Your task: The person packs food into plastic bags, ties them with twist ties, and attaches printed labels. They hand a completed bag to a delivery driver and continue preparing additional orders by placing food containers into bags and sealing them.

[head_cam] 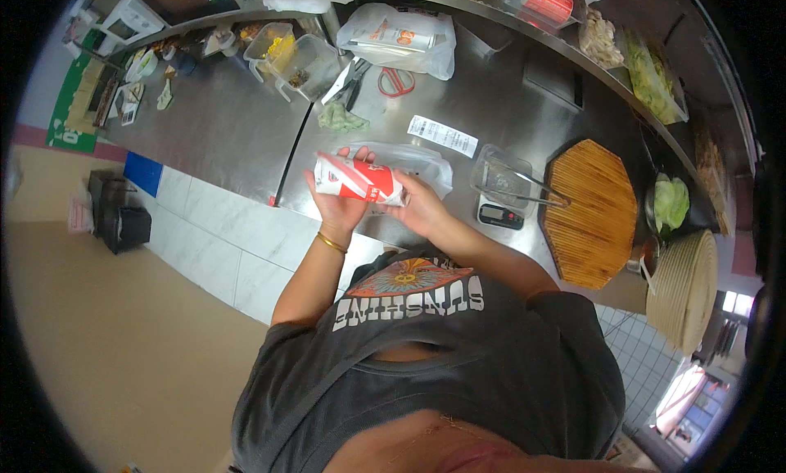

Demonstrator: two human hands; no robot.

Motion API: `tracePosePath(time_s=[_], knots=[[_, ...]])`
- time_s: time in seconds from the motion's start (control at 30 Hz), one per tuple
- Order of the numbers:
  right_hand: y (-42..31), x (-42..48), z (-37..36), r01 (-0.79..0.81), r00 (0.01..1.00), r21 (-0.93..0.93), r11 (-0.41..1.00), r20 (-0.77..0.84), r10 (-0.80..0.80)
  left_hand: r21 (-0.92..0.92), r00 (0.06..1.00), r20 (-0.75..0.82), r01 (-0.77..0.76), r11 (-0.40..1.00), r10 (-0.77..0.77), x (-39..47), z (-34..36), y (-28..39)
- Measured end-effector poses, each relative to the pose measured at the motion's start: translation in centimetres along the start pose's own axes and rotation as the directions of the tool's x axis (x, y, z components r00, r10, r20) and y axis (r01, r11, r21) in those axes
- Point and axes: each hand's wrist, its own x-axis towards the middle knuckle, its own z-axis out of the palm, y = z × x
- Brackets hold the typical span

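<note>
Both of my hands hold a red and white printed paper-wrapped roll point(362, 179) above the steel counter's front edge. My left hand point(341, 206) supports it from beneath at its left end, fingertips showing behind it. Around the right end curl the fingers of my right hand point(420, 206). Under and behind the roll lies a clear plastic bag point(430, 166), partly covered by my hands. A printed paper slip point(442, 136) rests just beyond the bag. What is inside the wrapper is hidden.
Right of my hands, metal tongs point(522, 187) lie across a clear plastic container point(496, 166), beside a small digital device point(500, 215) and a wooden board point(592, 215). Farther back are red-handled scissors point(396, 82), a green cloth point(342, 118), a filled plastic bag point(399, 40) and clear tubs point(313, 64).
</note>
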Motion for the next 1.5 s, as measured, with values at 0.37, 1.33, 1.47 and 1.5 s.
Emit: tracePosePath(time_s=[0.37, 1.33, 1.47, 1.5], knots=[[0.4, 5.9, -6.2, -0.274, 0.849, -0.958, 0.081, -0.280, -0.448, 0.429, 0.987, 0.151, -0.111, -0.896, -0.049, 5.6, -10.6, 4.2], [-44.7, -46.0, -42.5, -0.156, 0.977, -0.746, -0.647, -0.019, -0.213, 0.405, 0.675, 0.014, -0.679, -0.612, -0.738, 3.5, 25.9, -57.0], [-45.5, -42.8, -50.4, 0.292, 0.936, -0.742, -0.603, 0.352, 0.020, 0.405, 0.607, 0.088, -0.746, -0.528, -0.790, 4.0, 22.2, -59.8], [-47.4, -43.8, -50.7, 0.375, 0.866, -0.742, -0.555, 0.495, -0.077, 0.445, 0.565, 0.169, -0.775, -0.449, -0.807, 4.8, 23.7, -60.0]])
